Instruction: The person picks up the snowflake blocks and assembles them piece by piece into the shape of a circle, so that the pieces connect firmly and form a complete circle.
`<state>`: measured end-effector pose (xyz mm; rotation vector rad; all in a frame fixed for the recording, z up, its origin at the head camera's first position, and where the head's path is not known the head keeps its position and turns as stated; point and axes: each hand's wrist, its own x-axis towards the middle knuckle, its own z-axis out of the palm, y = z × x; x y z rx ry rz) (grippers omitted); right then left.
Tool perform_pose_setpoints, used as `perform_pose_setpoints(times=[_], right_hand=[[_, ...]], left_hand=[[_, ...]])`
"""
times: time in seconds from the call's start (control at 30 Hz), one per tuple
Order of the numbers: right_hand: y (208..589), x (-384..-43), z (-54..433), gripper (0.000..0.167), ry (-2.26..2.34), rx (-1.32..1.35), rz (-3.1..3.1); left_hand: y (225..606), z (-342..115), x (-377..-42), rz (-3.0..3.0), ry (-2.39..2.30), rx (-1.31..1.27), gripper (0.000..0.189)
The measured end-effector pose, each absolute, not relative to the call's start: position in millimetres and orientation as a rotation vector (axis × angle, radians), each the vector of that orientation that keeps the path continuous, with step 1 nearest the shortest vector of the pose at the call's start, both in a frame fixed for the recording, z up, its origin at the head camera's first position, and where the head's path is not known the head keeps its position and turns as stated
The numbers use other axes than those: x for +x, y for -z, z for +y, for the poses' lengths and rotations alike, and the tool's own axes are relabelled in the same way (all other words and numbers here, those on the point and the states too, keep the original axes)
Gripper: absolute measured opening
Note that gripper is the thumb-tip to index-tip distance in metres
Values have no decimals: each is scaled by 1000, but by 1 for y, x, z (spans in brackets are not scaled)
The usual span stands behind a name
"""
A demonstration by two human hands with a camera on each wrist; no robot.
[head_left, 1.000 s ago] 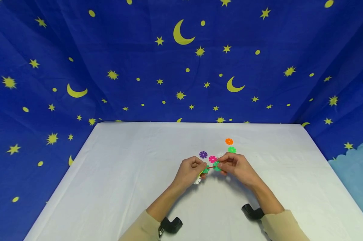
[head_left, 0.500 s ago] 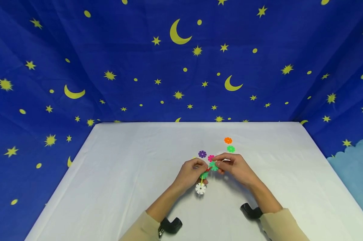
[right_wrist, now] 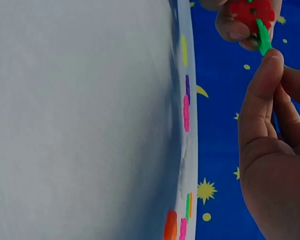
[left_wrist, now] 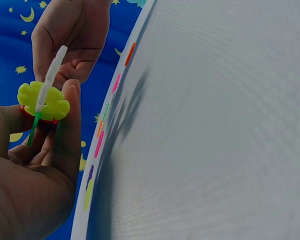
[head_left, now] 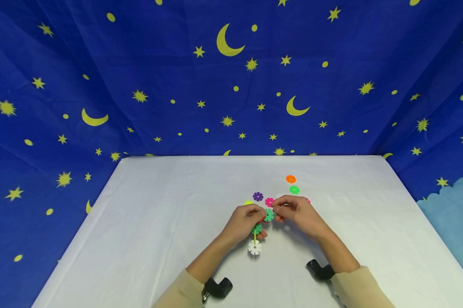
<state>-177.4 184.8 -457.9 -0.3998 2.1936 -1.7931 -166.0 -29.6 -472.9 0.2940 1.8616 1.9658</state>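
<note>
In the head view my left hand (head_left: pixel 242 223) grips a chain of slotted, interlocking plastic discs at its red disc (right_wrist: pixel 252 14). Below the fingers hang a darker green disc (head_left: pixel 256 229), a yellow disc (left_wrist: pixel 49 102) and, lowest, a white disc (head_left: pixel 255 247). A second green disc (head_left: pixel 268 215) stands out to the right, slotted into the red one. My right hand (head_left: pixel 301 216) pinches at the outer edge of this green disc with thumb and index finger; its fingertips hide the contact. The left fingers cover most of the red disc in the head view.
Loose discs lie on the white-covered table (head_left: pixel 169 205) beyond the hands: purple (head_left: pixel 258 196), pink (head_left: pixel 269 202), bright green (head_left: pixel 294 189) and orange (head_left: pixel 290 179). A yellow disc (head_left: pixel 248 202) is partly behind the left hand. A starry blue curtain (head_left: pixel 185 77) closes the back.
The left hand has turned the chain, so its white disc has swung down toward me. The outer green disc has shifted left, and less of it is under the right fingertips.
</note>
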Motion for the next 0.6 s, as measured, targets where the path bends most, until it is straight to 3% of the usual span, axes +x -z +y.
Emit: perform_pose_setpoints(times=[0.17,0.6], right_hand=[[456,-181,192,32,1786,-372,2230],[450,-186,217,36,1634,-302,2341]], left_hand=[[472,-30,-166,1883,-1974,266,24],[472,-29,-167,1944,-1972,212,21]])
